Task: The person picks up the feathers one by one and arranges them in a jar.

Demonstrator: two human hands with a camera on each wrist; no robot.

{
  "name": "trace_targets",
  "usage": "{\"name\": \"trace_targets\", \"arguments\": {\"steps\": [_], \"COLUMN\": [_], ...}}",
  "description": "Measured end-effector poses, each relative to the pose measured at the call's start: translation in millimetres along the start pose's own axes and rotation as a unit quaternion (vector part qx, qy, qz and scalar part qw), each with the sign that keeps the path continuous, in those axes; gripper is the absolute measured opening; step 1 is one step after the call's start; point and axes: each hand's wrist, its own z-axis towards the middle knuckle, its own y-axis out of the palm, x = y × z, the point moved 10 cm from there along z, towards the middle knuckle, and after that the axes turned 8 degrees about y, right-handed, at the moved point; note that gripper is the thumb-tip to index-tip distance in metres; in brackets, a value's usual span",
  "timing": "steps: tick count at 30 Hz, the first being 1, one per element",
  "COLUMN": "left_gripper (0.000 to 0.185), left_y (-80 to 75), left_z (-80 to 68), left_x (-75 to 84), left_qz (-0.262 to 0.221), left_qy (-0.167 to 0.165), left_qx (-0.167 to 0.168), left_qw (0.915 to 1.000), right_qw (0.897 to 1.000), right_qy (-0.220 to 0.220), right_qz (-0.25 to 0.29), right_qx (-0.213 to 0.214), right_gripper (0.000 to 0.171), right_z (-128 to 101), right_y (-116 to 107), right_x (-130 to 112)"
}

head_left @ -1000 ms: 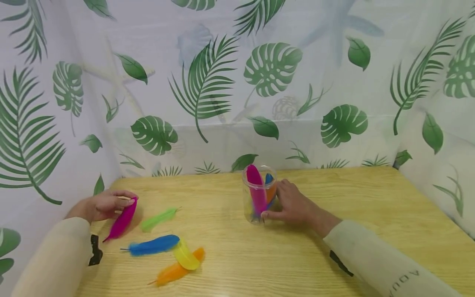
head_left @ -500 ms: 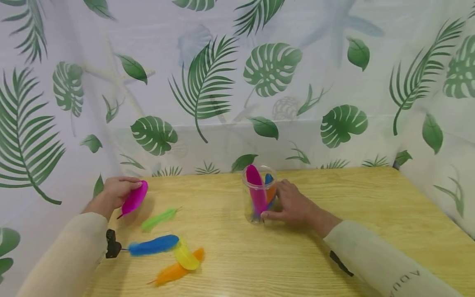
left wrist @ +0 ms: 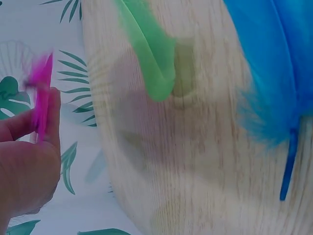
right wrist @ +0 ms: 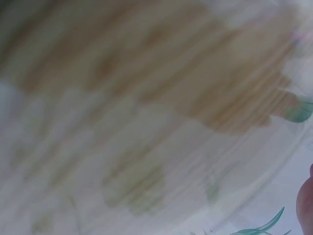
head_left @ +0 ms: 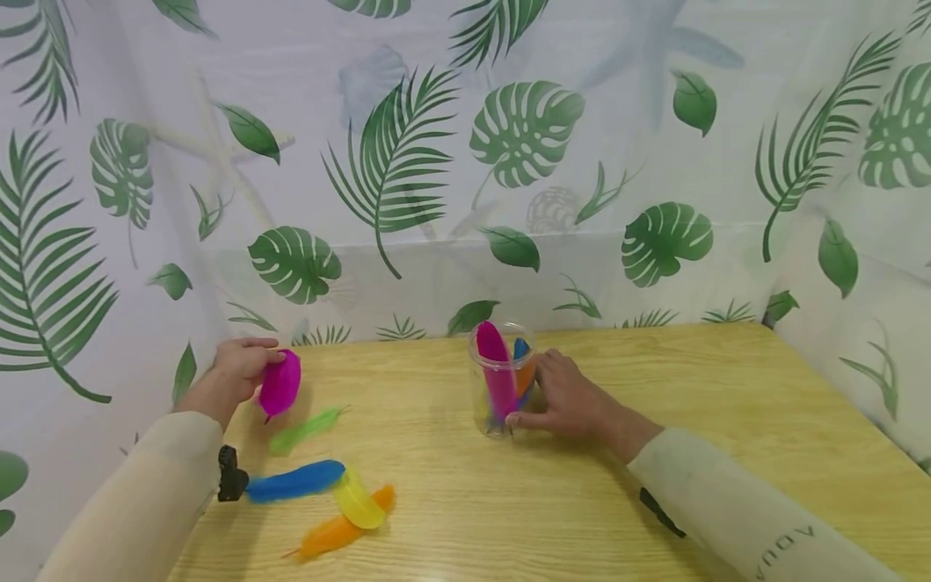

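At the table's far left, my left hand (head_left: 243, 368) pinches a magenta feather (head_left: 280, 384) between thumb and fingers, raised off the wood; the left wrist view shows this magenta feather (left wrist: 43, 98) nearly edge-on. My right hand (head_left: 570, 400) grips the right side of a clear plastic jar (head_left: 482, 404) standing on the table. Inside the jar, a tall magenta feather (head_left: 496, 364) leans with its tip above the rim, beside an orange feather (head_left: 525, 376) and a blue one. Only a sliver of the right hand (right wrist: 305, 203) shows in the right wrist view.
Left on the table (head_left: 451, 501) lie a green feather (head_left: 305, 430) and a blue feather (head_left: 294, 482). A yellow feather (head_left: 358, 499) crosses over an orange feather (head_left: 330, 536) nearer the front. Leaf-printed sheeting (head_left: 407, 275) rises behind the table and at both sides.
My left hand has lifted the magenta feather and carried it away from me and slightly right; the feather has turned more upright. The right hand stays at the jar. The head view has shifted slightly.
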Motion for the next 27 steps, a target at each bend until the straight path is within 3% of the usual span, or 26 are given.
{"name": "trace_targets", "arguments": {"steps": [2,5,11,19,23,27], "left_gripper": [0.053,0.056,0.065,0.068,0.066,0.063], "left_y": [-1.0,3.3,15.5,40.3,51.8,58.6], "left_z": [0.1,1.1,2.6,0.7,-2.4,-7.1], "left_x": [2.0,5.5,12.7,26.0,38.5,50.2], "left_qz": [-0.018,-0.07,-0.182,-0.194,-0.207,-0.225], "left_qy": [0.001,0.005,0.005,0.005,0.005,0.008], "left_qx": [0.009,-0.002,-0.034,-0.07,-0.058,-0.018], "left_qw": [0.9998,0.9975,0.9828,0.9785,0.9767,0.9741], "right_qw": [1.0,1.0,1.0,0.999,0.998,0.998], "right_qy": [0.001,0.0,0.008,-0.018,-0.029,-0.022], "right_qz": [-0.001,-0.004,-0.004,-0.037,-0.048,-0.049], "right_qx": [-0.002,-0.002,-0.007,0.017,0.034,0.03], "right_gripper": [0.086,0.086,0.086,0.086,0.086,0.085], "right_z": [1.1,1.3,1.1,1.3,1.3,1.6], "right_y": [0.5,0.7,1.0,-1.2,-3.8,-3.6], "right_x": [0.0,-0.5,-0.2,-2.9,-3.9,-3.0]}}
